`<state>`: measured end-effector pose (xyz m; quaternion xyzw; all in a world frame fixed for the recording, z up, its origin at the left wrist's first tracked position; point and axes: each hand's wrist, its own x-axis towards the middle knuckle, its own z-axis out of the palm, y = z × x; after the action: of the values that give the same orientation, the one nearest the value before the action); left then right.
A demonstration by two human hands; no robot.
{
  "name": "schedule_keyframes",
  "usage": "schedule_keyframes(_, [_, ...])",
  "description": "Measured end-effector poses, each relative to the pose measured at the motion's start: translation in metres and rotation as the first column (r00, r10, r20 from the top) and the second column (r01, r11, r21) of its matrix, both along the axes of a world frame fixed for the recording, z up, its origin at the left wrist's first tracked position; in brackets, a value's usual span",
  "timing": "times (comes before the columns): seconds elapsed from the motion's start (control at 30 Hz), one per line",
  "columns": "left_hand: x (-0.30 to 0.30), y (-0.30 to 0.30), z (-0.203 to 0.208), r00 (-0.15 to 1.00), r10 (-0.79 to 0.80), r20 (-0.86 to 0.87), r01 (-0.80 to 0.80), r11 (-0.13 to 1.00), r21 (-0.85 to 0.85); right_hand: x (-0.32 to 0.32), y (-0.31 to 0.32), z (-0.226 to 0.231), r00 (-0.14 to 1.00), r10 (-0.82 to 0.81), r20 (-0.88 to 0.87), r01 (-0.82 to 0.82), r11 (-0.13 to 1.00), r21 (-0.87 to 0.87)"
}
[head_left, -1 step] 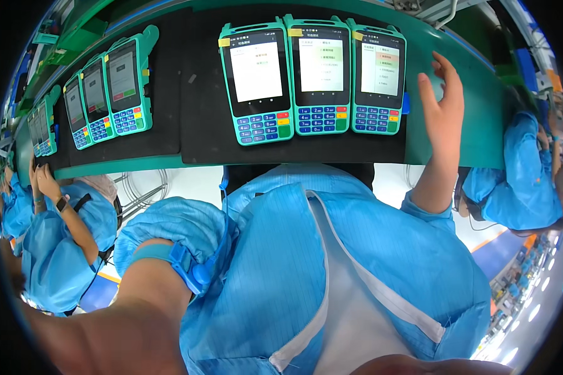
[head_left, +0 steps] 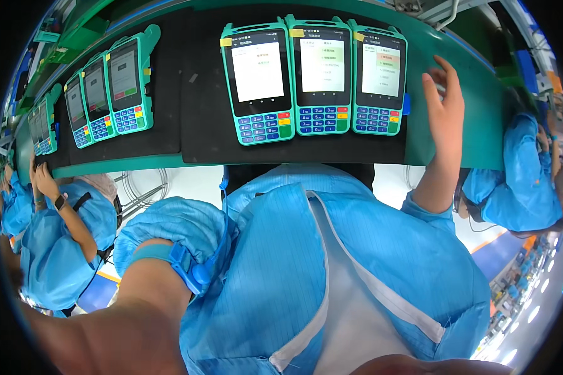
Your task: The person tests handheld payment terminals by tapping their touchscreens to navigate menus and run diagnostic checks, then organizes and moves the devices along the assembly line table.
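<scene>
Three handheld payment terminals stand side by side on a black mat (head_left: 209, 134), each with a lit screen above a blue keypad. They are the left terminal (head_left: 260, 78), the middle terminal (head_left: 322, 75) and the right terminal (head_left: 380, 75). Just right of the right terminal, my right hand (head_left: 444, 103) is open over the green bench, its thumb and fingers apart and nothing in them. My left hand (head_left: 106, 334) is raised close at the lower left, wearing a blue wrist strap (head_left: 184, 269). Its fingers are out of sight.
More terminals (head_left: 100, 94) lean in a group on the mat to the left, with another group (head_left: 42, 125) beyond. A co-worker (head_left: 69, 244) sits at the left with hands by the bench edge. Another person in blue (head_left: 519, 175) sits at the right.
My right hand's thumb and fingers have shifted very slightly to the right. The terminals and my left arm look the same.
</scene>
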<state>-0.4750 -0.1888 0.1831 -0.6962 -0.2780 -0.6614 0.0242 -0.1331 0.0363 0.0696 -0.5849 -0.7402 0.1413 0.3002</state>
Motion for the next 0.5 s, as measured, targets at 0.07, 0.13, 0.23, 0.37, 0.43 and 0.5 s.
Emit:
schedule_keyframes(0.07, [-0.001, -0.001, 0.001, 1.000, 0.016, -0.005, -0.016, 1.000, 0.006, 0.010, 0.007, -0.004, 0.998, -0.062, -0.018, 0.057, 0.976, -0.209])
schedule_keyframes(0.13, [-0.003, -0.003, 0.000, 0.999, 0.040, -0.006, -0.040, 0.999, 0.013, 0.016, 0.011, -0.011, 0.990, -0.069, -0.125, 0.022, 0.939, -0.344])
schedule_keyframes(0.23, [-0.011, -0.004, -0.007, 0.991, 0.132, 0.023, -0.133, 0.991, 0.035, 0.020, 0.013, -0.016, 0.966, -0.072, -0.250, -0.054, 0.884, -0.464])
schedule_keyframes(0.37, [-0.028, 0.006, -0.041, 0.921, 0.334, 0.201, -0.331, 0.942, -0.052, 0.018, 0.024, -0.016, 0.950, -0.145, -0.276, -0.044, 0.814, -0.580])
schedule_keyframes(0.43, [-0.038, 0.015, -0.066, 0.840, 0.531, 0.110, -0.474, 0.817, -0.328, 0.019, 0.026, -0.017, 0.961, -0.095, -0.259, -0.068, 0.827, -0.558])
schedule_keyframes(0.5, [-0.046, 0.018, -0.090, 0.710, 0.538, -0.454, -0.704, 0.538, -0.464, 0.021, 0.029, -0.018, 0.978, -0.011, -0.207, -0.107, 0.830, -0.547])
